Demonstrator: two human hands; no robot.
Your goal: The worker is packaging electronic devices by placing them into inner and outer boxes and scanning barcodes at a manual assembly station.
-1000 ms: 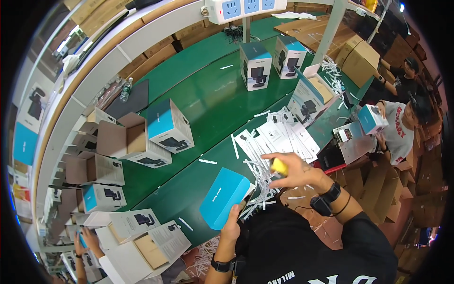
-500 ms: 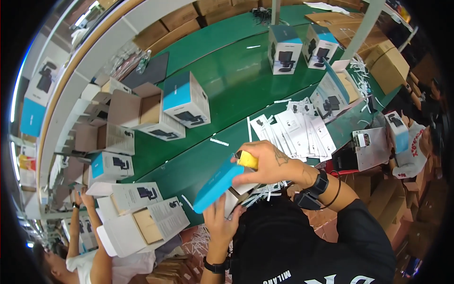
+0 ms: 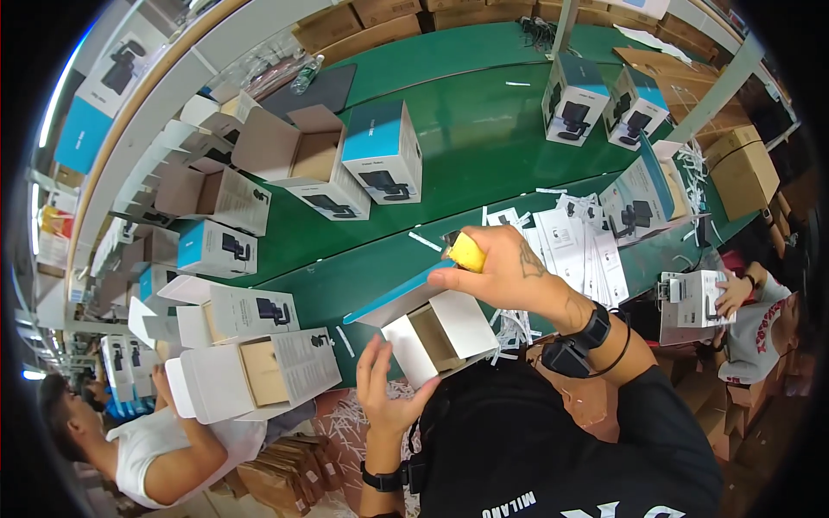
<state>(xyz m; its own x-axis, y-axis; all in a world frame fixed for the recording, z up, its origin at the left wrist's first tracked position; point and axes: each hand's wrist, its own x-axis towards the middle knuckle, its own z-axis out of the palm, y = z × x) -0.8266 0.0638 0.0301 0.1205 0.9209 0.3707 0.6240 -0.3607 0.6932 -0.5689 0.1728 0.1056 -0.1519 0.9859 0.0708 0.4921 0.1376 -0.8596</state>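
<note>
In front of my body a white carton stands with its top open, its white side flaps spread and brown cardboard inside. Its blue-edged lid is raised on the far side. My right hand is closed round a small yellow tool with a dark tip; its exact kind is not clear. The right thumb lies at the lid's edge. My left hand has its fingers spread beside the carton's left flap, with the thumb near the carton's lower corner.
Opened cartons stand to the left, near a co-worker in white. Closed blue-and-white boxes are on the green table. Printed leaflets and paper strips lie to the right. Another person handles a box there.
The carton's blue lid has lifted away, and its inside now shows. My left hand has dropped from the lid and spread its fingers. The view has shifted a little.
</note>
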